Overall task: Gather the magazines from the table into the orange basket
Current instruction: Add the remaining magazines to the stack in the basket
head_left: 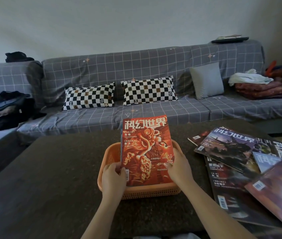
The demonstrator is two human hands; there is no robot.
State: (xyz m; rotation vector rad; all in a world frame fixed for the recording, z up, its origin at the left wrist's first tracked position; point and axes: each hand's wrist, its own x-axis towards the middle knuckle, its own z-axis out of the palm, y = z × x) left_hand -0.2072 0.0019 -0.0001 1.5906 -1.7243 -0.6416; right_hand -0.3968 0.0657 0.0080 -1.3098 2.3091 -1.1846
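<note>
A red magazine [145,149] with a lion-dance cover stands tilted in the orange basket [147,191] at the middle of the dark table [50,178]. Its lower end is inside the basket and its top leans away over the far rim. My left hand [113,178] grips its lower left edge. My right hand [179,167] holds its lower right edge, thumb on the cover. More pages show behind the cover's left edge. Several other magazines [236,152] lie fanned out and overlapping on the table to the right.
A grey checked sofa [154,107] runs behind the table with two checkerboard pillows [89,96], a grey cushion [206,80], a black bag [7,106] at left and folded blankets [262,88] at right.
</note>
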